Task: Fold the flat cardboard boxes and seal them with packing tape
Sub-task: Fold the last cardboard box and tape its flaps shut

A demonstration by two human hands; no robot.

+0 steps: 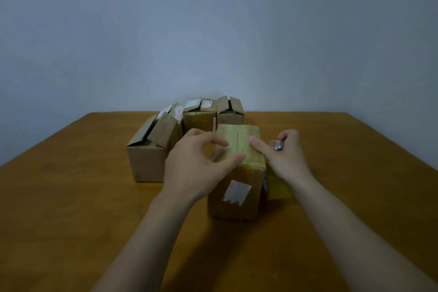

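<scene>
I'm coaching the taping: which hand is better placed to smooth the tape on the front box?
Probably left: the left hand is empty over the box; the right hand grips a metal tool, one finger free.

This looks like a plain room in a home, set up for packing. A bare blue-grey painted wall point(213, 19) fills the upper half of the frame. A brown wooden table point(71, 197) stands against it, and reused cardboard boxes point(147, 161) with torn labels cluster at the centre.
</scene>
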